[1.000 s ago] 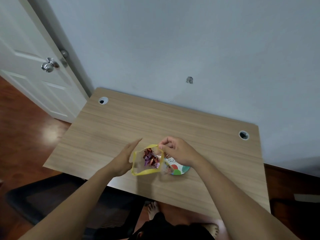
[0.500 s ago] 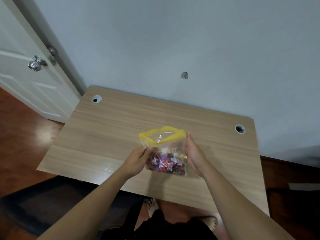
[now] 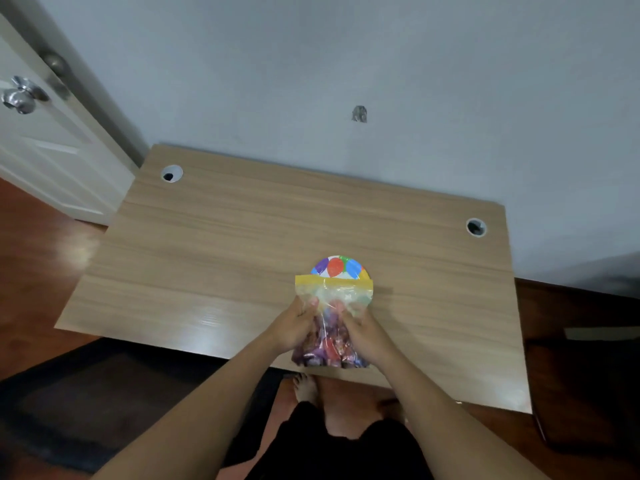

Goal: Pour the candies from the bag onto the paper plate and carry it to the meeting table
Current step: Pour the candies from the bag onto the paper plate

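A clear plastic bag (image 3: 333, 299) with a yellow zip strip along its top holds many wrapped candies (image 3: 329, 351), bunched at its lower end. My left hand (image 3: 294, 327) grips its left side and my right hand (image 3: 363, 332) grips its right side, above the near part of the wooden desk (image 3: 214, 258). Behind the bag's yellow strip lies the paper plate (image 3: 339, 267), white with coloured balloons; only its far half shows, the rest is hidden by the bag.
The desk stands against a grey wall, with a cable hole at its back left (image 3: 171, 174) and another at its back right (image 3: 476, 227). A white door with a metal knob (image 3: 20, 98) is at the left. Dark mat and my bare feet lie below the desk's near edge.
The bag went from lying sideways over the plate to being held upright in both hands, then came nearer me, baring the plate's far half. The view has shifted slightly.
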Demonstrator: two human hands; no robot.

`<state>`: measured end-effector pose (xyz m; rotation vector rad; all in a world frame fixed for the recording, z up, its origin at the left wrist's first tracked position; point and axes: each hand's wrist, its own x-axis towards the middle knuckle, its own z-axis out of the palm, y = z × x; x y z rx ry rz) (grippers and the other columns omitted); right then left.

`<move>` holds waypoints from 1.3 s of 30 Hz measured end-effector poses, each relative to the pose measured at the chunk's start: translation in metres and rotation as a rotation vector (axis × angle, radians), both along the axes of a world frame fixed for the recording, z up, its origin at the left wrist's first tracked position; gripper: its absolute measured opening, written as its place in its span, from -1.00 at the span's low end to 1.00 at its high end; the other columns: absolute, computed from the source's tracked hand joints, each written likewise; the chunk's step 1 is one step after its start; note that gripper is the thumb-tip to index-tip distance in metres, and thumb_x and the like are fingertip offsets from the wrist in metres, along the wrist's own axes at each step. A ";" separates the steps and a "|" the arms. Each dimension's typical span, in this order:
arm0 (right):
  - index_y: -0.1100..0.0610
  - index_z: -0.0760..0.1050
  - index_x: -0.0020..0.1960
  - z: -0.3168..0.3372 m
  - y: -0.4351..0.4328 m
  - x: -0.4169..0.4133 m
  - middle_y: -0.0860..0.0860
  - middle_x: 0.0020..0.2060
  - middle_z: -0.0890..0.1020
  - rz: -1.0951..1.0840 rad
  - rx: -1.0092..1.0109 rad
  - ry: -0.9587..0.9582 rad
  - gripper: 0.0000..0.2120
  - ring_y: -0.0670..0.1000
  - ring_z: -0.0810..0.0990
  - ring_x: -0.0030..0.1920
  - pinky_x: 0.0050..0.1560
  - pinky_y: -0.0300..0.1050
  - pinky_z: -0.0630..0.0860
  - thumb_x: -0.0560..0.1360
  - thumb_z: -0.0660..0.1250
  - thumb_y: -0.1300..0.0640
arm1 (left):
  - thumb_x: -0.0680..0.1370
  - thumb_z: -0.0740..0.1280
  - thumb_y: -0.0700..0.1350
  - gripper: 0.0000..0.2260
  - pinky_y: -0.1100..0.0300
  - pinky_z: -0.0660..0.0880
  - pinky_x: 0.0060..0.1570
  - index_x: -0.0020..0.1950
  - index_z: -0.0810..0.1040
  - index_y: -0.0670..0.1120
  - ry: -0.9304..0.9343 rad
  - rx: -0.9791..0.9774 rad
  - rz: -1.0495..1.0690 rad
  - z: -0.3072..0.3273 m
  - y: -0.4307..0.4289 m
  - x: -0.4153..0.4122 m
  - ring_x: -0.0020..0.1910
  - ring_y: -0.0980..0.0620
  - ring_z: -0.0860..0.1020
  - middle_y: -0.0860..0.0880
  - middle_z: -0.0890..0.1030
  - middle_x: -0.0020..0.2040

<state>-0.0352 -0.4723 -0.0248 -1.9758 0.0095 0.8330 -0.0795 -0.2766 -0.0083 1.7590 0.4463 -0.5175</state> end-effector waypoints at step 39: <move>0.05 0.52 0.56 -0.009 -0.021 -0.003 -0.04 0.30 0.65 0.049 -0.111 0.132 -0.61 -0.01 0.60 0.27 0.26 -0.16 0.45 0.77 0.17 0.10 | 0.76 0.07 0.14 -0.60 -0.08 0.73 -0.02 0.37 0.55 -0.05 0.393 0.081 -0.102 -0.016 -0.016 0.007 0.07 -0.26 0.75 -0.24 0.73 0.18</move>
